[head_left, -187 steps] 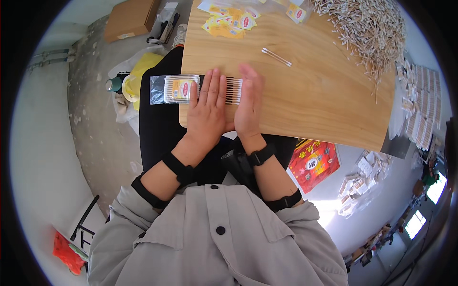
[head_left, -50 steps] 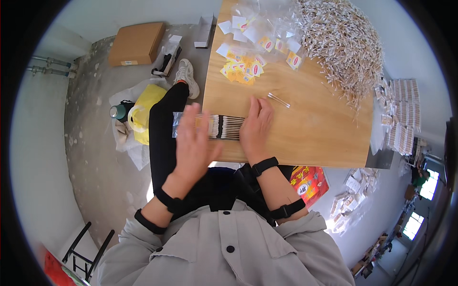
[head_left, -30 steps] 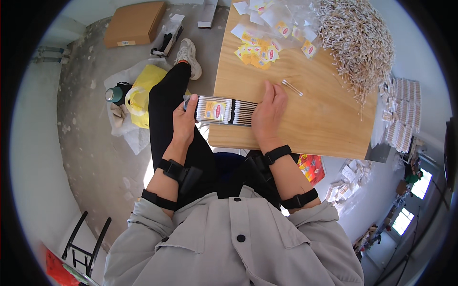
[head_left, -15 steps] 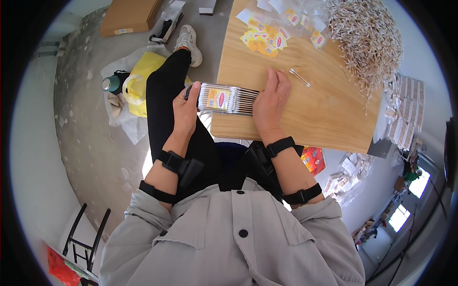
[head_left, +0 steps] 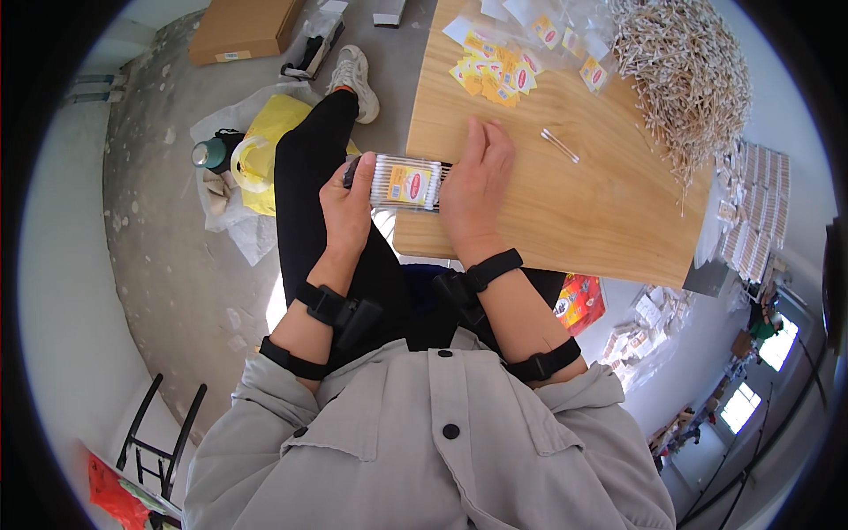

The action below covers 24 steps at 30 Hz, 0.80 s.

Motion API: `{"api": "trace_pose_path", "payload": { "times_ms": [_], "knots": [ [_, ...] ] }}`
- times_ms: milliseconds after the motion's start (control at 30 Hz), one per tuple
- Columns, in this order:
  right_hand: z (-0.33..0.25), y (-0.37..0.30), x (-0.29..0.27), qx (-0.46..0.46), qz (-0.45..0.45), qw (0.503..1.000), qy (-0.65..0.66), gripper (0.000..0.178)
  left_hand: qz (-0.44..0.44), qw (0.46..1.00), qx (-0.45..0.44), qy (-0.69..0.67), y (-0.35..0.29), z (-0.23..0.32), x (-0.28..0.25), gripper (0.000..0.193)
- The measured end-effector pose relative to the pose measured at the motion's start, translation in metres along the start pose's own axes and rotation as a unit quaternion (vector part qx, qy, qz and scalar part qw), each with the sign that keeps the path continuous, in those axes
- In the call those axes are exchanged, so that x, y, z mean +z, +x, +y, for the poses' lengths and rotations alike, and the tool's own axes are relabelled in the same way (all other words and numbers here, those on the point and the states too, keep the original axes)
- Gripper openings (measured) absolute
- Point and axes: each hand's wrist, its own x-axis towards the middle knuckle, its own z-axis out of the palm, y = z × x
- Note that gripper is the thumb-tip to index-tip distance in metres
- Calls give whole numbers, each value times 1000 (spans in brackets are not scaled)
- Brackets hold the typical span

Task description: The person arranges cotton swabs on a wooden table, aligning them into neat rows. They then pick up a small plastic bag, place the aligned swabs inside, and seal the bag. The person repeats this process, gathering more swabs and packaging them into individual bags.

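My left hand (head_left: 347,201) is closed around the left end of a clear flat pack of cotton swabs (head_left: 382,184), over the table's near-left corner. White swab tips line up inside, and a yellow, white and red label card (head_left: 411,185) faces up. At the pack's right end my right hand (head_left: 477,181) is closed on a dark slatted piece (head_left: 444,177). Only a short strip of that piece shows; the hand hides the rest, and its thumb is out of sight. Two loose cotton swabs (head_left: 560,146) lie on the table to the right of this hand.
On the wooden table (head_left: 565,221) are a pile of yellow label cards (head_left: 495,72), clear bags (head_left: 565,40) and a large heap of cotton swabs (head_left: 685,79). Stacked packs (head_left: 758,208) stand beyond its right edge. A yellow bag (head_left: 265,146) and a bottle (head_left: 208,154) sit on the floor at left.
My right hand has moved left toward my left hand, and much less of the dark slatted piece shows between pack and hand. The left hand keeps its hold, nearly still.
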Motion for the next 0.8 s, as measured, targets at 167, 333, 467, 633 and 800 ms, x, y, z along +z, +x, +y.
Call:
{"api": "trace_pose_path", "payload": {
  "times_ms": [167, 333, 467, 633, 800],
  "knots": [
    [0, 0, -16, 99, -4, 985, 144, 38, 0, 1000, 8, 28, -1, 8, -2, 33],
    [11, -22, -45, 304, 34, 856, 417, 31, -34, 998, -36, -29, 4, 15, -13, 31],
    [-9, -30, -44, 330, 71, 751, 567, 38, -49, 997, -46, -42, 7, 22, -16, 34],
    [-31, -32, -26, 322, 49, 765, 555, 44, -45, 998, -24, 20, 2, 16, -5, 36],
    [-48, -33, -26, 286, 12, 831, 477, 45, -28, 999, -15, 15, 1, 11, -5, 34]
  ]
}}
